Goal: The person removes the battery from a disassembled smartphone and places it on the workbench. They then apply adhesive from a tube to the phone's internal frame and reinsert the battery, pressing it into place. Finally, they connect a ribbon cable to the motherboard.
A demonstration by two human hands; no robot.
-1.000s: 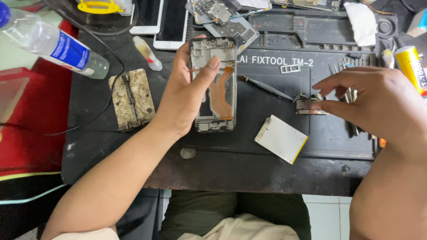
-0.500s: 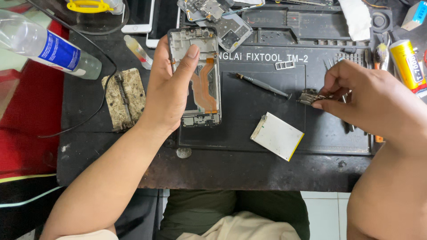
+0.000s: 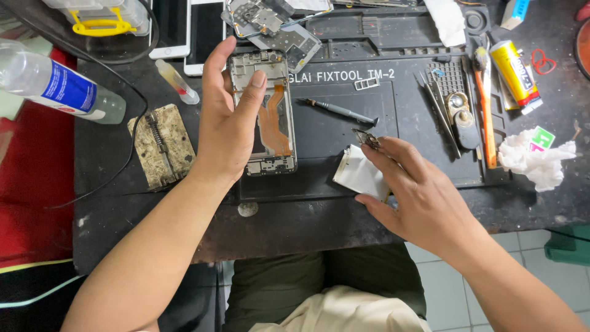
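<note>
My left hand (image 3: pixel 228 126) grips an opened phone frame (image 3: pixel 270 114) with an orange flex cable showing, holding it flat on the dark repair mat (image 3: pixel 344 166). My right hand (image 3: pixel 418 190) pinches a small dark metal part (image 3: pixel 367 139) between its fingertips, just right of the phone frame. Under that hand lies a white rectangular piece (image 3: pixel 359 174), with the thumb near its lower edge. A thin dark screwdriver (image 3: pixel 341 111) lies on the mat between the phone and the right hand.
A clear bottle with a blue label (image 3: pixel 58 86) lies at the left beside a worn metal clamp block (image 3: pixel 161 146). Tweezers (image 3: pixel 439 110), an orange-handled tool (image 3: pixel 485 117), a yellow tube (image 3: pixel 515 74) and crumpled tissue (image 3: pixel 538 161) sit at the right. Phones and circuit boards (image 3: pixel 270 21) lie at the back.
My right hand has carried the small metal part leftward and down, from the mat's right side to above the white piece. My left hand still holds the phone frame.
</note>
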